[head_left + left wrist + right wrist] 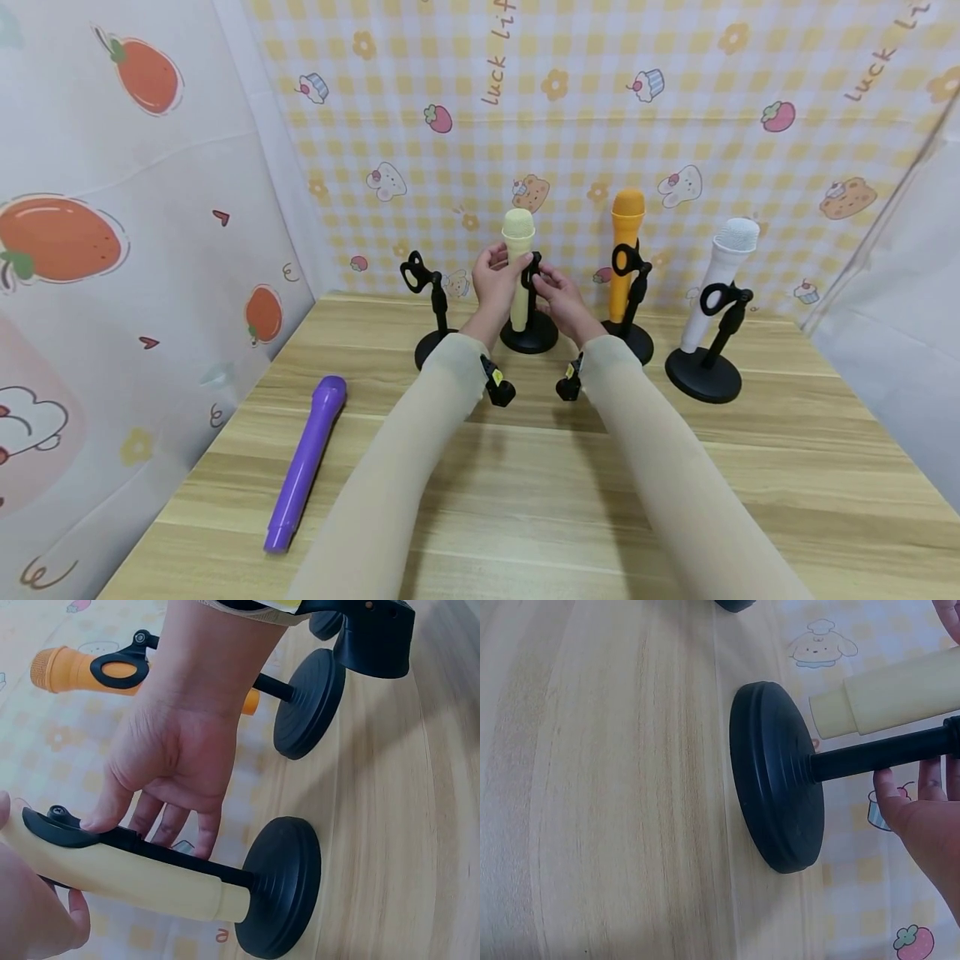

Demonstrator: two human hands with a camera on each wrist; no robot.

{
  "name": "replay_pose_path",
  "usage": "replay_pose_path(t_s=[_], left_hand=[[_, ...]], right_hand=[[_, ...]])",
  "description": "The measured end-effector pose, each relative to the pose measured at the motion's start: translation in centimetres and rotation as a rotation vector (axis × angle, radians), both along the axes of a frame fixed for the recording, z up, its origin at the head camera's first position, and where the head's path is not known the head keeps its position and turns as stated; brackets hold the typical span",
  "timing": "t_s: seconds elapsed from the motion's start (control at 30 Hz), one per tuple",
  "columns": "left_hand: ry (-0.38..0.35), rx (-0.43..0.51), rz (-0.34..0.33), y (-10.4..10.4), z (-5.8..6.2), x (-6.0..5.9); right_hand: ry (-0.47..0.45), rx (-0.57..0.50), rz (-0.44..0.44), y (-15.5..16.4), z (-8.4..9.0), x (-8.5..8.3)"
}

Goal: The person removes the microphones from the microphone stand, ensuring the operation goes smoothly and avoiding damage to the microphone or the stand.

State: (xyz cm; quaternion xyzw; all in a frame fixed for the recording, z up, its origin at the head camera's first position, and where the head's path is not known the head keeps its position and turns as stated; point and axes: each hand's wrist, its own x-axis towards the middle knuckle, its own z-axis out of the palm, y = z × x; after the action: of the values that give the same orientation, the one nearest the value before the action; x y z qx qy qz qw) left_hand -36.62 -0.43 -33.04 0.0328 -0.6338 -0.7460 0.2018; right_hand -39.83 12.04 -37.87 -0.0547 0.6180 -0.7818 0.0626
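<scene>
- Sitting on a wooden table (525, 467) against a yellow checked backdrop (600, 108) are four black stands; the pale yellow microphone (517, 267) stands upright at the second stand (529, 332) from the left, in the middle of the row.
- Judging by the hands, the step in hand is seating this microphone in its clip (56, 829).
- The left hand (495, 279) is wrapped around the microphone's upper body, fingers curled on it.
- The right hand (558, 296) pinches the clip and post, thumb on the clip, fingers behind the post (877, 757).
- The microphone's lower end hangs just above the round base (776, 776), not touching it.
- Next, I judge, the move calls for steadying the clip while sliding the body down until it sits snugly.
- An orange microphone (626, 250) and a white microphone (720, 275) already rest in stands to the right.
- The far-left stand (431, 312) holds nothing.
- A purple microphone (303, 462) lies flat on the table, well apart to the left.
</scene>
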Motion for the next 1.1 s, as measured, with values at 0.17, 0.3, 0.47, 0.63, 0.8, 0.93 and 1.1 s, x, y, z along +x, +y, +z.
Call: replay_pose_path(t_s=[0.17,0.3,0.47,0.63,0.8,0.93,1.1], left_hand=[[-0.004,0.000,-0.003,-0.1,0.1,-0.1],[-0.003,0.006,-0.006,-0.1,0.1,-0.1],[-0.004,0.005,-0.006,-0.1,0.1,-0.2],[-0.002,0.007,-0.012,-0.3,0.1,-0.2],[-0.012,0.011,-0.032,-0.5,0.4,0.0],[-0.010,0.009,-0.054,-0.6,0.7,0.2],[-0.003,-0.013,-0.084,-1.0,1.0,0.4]], right_hand=[[-0.003,-0.002,-0.004,-0.1,0.1,0.0],[-0.006,0.007,-0.019,-0.1,0.2,0.0],[-0.012,-0.006,-0.033,-0.3,0.0,-0.2],[-0.020,-0.036,-0.035,-0.3,-0.1,-0.2],[-0.023,-0.041,-0.030,-0.1,-0.1,0.0],[-0.016,-0.031,-0.029,0.2,0.2,0.2],[-0.015,-0.038,-0.037,0.6,0.6,0.4]])
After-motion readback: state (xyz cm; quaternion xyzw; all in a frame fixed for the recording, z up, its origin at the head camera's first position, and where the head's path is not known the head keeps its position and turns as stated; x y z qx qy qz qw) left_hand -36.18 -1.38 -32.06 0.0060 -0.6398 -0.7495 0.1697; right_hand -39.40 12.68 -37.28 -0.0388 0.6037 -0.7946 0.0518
